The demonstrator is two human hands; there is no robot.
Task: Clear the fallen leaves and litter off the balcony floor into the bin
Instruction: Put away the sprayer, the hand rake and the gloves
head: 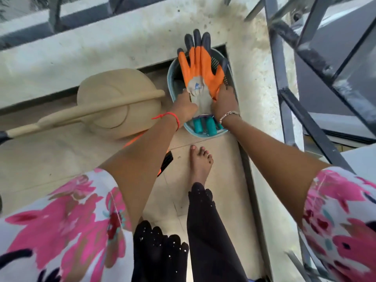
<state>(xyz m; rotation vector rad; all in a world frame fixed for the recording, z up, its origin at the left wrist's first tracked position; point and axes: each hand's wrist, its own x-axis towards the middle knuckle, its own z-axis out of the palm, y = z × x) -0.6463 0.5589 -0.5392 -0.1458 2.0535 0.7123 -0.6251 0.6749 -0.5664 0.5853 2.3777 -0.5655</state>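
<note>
An orange and grey work glove point(200, 72) is held flat above a light blue basket point(170, 78) on the balcony floor. My left hand point(184, 107) pinches the glove's grey cuff on its left side. My right hand point(224, 102) grips the cuff's right side. Behind the orange glove, dark blue fingertips of a second glove point(196, 38) stick out. Teal handled tools point(203, 125) lie in the basket's near end. No leaves or litter show on the floor.
A beige watering can point(118, 102) with a long spout stands left of the basket. An orange and black item point(165, 159) lies partly under my left arm. A concrete ledge point(101, 43) and metal railing point(305, 78) bound the narrow floor. My bare foot point(200, 161) stands behind the basket.
</note>
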